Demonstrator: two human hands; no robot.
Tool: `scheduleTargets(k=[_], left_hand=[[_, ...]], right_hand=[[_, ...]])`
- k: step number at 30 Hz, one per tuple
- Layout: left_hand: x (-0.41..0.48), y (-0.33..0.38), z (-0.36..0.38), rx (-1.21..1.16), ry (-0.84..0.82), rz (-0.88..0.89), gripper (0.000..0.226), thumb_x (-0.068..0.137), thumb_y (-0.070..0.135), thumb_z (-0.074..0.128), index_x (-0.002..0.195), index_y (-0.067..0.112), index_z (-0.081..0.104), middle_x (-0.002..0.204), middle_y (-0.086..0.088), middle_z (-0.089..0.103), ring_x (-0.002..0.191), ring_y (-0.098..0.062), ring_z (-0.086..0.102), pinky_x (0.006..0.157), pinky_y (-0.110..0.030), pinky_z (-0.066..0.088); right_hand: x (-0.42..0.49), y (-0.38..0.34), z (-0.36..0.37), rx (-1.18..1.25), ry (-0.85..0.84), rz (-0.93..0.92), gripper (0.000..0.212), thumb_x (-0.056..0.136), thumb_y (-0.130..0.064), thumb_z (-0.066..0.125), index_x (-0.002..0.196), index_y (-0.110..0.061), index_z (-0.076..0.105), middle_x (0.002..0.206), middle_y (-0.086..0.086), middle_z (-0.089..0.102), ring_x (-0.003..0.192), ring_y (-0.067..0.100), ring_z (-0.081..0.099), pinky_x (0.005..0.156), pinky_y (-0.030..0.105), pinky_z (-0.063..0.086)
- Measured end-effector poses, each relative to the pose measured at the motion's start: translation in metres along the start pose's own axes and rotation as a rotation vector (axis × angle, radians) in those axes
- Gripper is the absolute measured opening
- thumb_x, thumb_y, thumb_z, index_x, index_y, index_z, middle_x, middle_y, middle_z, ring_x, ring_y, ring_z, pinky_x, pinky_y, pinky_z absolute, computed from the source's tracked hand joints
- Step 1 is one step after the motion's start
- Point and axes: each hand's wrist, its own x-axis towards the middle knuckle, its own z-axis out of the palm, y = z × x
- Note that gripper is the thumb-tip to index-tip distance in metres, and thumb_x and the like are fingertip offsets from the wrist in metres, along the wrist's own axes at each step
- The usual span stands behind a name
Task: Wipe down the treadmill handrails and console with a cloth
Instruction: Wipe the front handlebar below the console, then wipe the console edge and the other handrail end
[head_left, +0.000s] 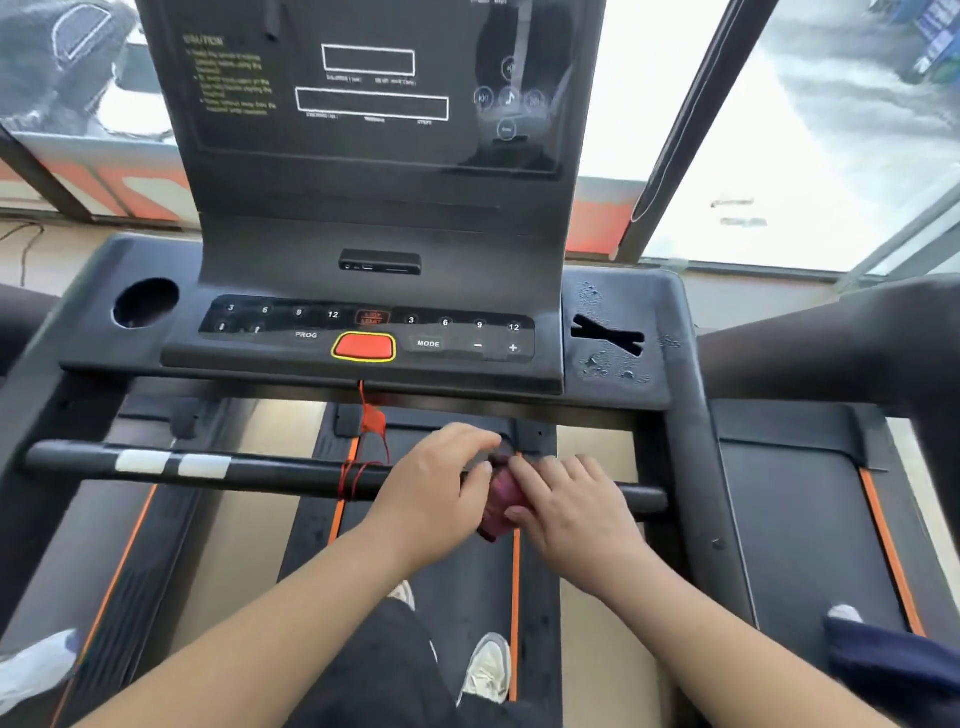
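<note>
Nearest the camera, two bare forearms reach forward from the bottom edge, above two pale sneakers (488, 670) standing on the dark treadmill belt (467, 582), which has one orange stripe along each side. The two hands meet at the horizontal front handrail (280, 470). The left hand (434, 493) curls over the bar with fingers bent. The right hand (569, 506) lies just beside it, fingers partly spread. Between them sits one small pink cloth (501, 501), bunched against the bar and touched by both hands; most of it is hidden.

On the bar's left part are two white bands (171, 463). One red cord (371, 426) hangs from the console edge and loops around the bar.

Beyond the bar is the console (363, 332): one red stop button (363, 347) ringed in yellow, two rows of number keys reading 3, 6, 9, 12, and keys marked PROG and MODE. One round cup holder (145, 310) lies at left, one slotted holder (608, 338) at right. Farther up rises one dark display panel (371, 104) with two white-outlined rectangles. Behind it are windows (831, 130).
</note>
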Motion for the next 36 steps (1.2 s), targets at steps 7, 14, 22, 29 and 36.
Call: scheduleTargets(k=[7, 14, 22, 29, 36], left_hand=[[0.017, 0.002, 0.014, -0.037, -0.050, 0.016, 0.033, 0.100, 0.015, 0.056, 0.131, 0.022, 0.065, 0.129, 0.014, 0.063, 0.123, -0.003, 0.053, 0.097, -0.005, 0.032], [0.041, -0.002, 0.002, -0.060, -0.050, 0.059, 0.031, 0.099, 0.013, 0.058, 0.128, 0.018, 0.067, 0.126, 0.011, 0.066, 0.121, -0.006, 0.057, 0.103, -0.012, 0.038], [0.096, 0.030, -0.004, 0.134, -0.052, 0.203, 0.032, 0.095, 0.023, 0.051, 0.122, 0.017, 0.067, 0.104, 0.000, 0.064, 0.100, -0.023, 0.059, 0.087, -0.042, 0.053], [0.130, 0.031, 0.014, 0.365, -0.091, 0.197, 0.015, 0.094, 0.033, 0.055, 0.107, 0.026, 0.055, 0.103, 0.005, 0.055, 0.099, -0.021, 0.054, 0.076, -0.036, 0.047], [0.137, 0.011, 0.024, 0.340, 0.039, 0.340, 0.012, 0.073, 0.034, 0.063, 0.077, 0.028, 0.054, 0.078, 0.009, 0.049, 0.072, -0.017, 0.050, 0.056, -0.027, 0.033]], right_hand=[[-0.016, 0.048, -0.005, -0.097, 0.029, 0.142, 0.038, 0.101, -0.034, 0.039, 0.080, -0.014, 0.064, 0.069, 0.007, 0.063, 0.065, 0.034, 0.060, 0.102, 0.054, 0.048], [0.008, 0.030, -0.024, 0.663, 0.079, 0.577, 0.041, 0.105, -0.030, 0.038, 0.065, -0.018, 0.037, 0.063, -0.002, 0.052, 0.067, 0.025, 0.051, 0.064, 0.042, 0.043], [-0.006, 0.062, -0.100, 0.867, 0.552, 0.700, 0.042, 0.109, -0.028, 0.035, 0.068, -0.020, 0.035, 0.062, -0.008, 0.040, 0.059, 0.011, 0.040, 0.059, 0.022, 0.034], [0.014, 0.067, -0.091, 0.421, 0.522, 0.528, 0.048, 0.107, -0.031, 0.031, 0.133, -0.006, 0.062, 0.135, 0.009, 0.064, 0.129, 0.026, 0.055, 0.109, 0.042, 0.042], [0.053, 0.083, -0.015, 0.230, 0.008, 0.395, 0.064, 0.105, -0.042, 0.026, 0.152, -0.003, 0.042, 0.164, 0.015, 0.030, 0.153, 0.031, 0.026, 0.120, 0.048, 0.031]])
